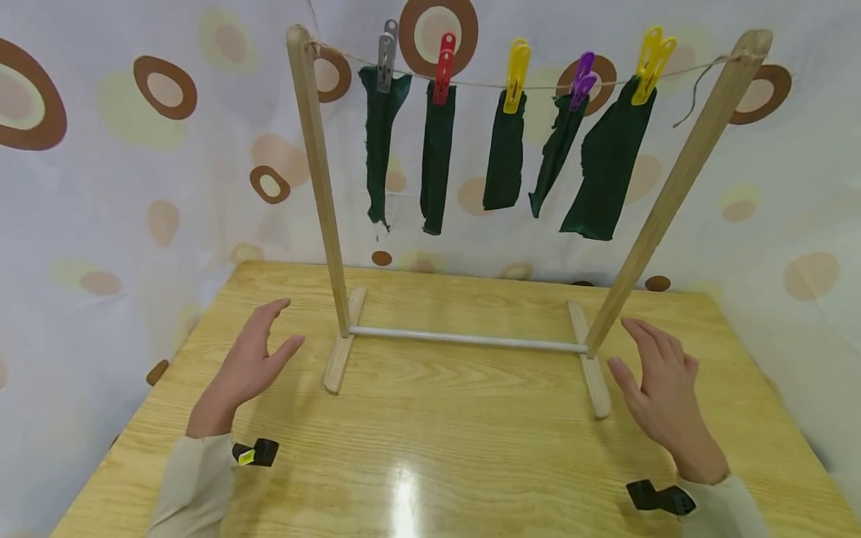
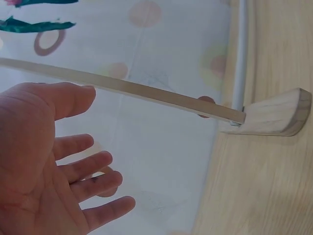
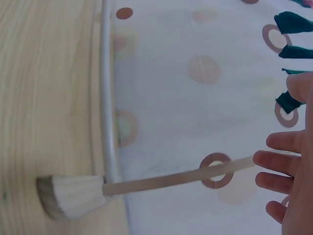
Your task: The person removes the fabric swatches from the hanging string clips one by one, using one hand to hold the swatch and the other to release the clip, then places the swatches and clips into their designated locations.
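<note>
A small wooden drying rack stands on the table, with a left post point(image 1: 316, 172), a right post point(image 1: 679, 179) and a white bar point(image 1: 464, 339) joining their feet. Along the string point(image 1: 474, 84) between the posts hang several dark green cloth strips point(image 1: 439, 161), each under a clothespin: grey point(image 1: 386, 56), red point(image 1: 444, 69), yellow point(image 1: 516, 76), purple point(image 1: 583, 81), and a yellow pair point(image 1: 652, 66) at the right. My left hand point(image 1: 245, 362) is held left of the left post, fingers spread and holding nothing. Beside the right post, my right hand point(image 1: 662, 385) is likewise spread and free.
The light wooden table point(image 1: 430, 448) reaches back to a white curtain point(image 1: 202, 187) with brown and yellow ovals. Wooden feet point(image 1: 344, 344) support the rack on both sides. A loose string end point(image 1: 696, 97) dangles near the right post's top. Black straps point(image 1: 258, 453) sit at both wrists.
</note>
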`<action>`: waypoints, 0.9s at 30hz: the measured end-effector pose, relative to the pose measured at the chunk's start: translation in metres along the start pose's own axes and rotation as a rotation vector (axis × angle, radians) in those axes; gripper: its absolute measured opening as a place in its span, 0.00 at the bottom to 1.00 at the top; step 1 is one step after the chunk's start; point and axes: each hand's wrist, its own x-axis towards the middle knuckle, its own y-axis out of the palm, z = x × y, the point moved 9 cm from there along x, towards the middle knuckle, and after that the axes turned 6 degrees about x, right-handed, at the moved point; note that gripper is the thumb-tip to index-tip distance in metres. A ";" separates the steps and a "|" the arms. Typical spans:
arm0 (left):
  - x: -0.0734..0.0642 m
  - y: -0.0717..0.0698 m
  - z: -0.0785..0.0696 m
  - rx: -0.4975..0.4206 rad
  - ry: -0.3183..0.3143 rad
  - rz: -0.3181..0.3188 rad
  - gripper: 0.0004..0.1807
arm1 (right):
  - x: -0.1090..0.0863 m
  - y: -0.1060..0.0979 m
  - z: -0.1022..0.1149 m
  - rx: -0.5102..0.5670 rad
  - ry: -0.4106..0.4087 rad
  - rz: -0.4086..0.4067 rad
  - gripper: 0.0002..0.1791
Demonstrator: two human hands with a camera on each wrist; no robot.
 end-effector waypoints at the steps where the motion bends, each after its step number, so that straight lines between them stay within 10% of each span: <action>1: 0.001 -0.002 -0.001 -0.004 -0.003 -0.001 0.32 | 0.002 0.000 0.003 0.013 -0.003 -0.003 0.27; 27: 0.010 -0.016 -0.039 -0.077 0.134 -0.169 0.18 | 0.051 0.003 0.059 0.167 -0.161 0.000 0.22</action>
